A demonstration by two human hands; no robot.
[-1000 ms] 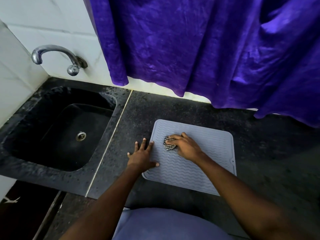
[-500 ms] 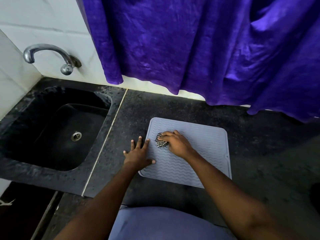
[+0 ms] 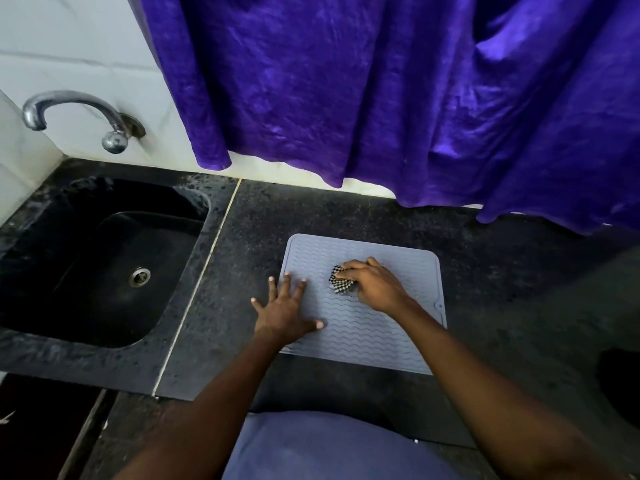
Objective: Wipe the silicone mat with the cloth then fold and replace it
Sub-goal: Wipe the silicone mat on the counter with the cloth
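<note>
At frame centre, a bunched checkered cloth (image 3: 341, 280) is gripped against the grey silicone mat (image 3: 363, 327) by the right hand (image 3: 375, 285), while the mat's left edge is pinned by the spread, flat left hand (image 3: 282, 311).

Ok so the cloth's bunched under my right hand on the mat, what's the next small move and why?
Probably sweep the right hand with the checkered cloth toward the mat's right edge. The cloth sits left of centre on the silicone mat, the stretch to its right lies uncovered, and the left hand is pressed flat on the left edge, pinning it.
</note>
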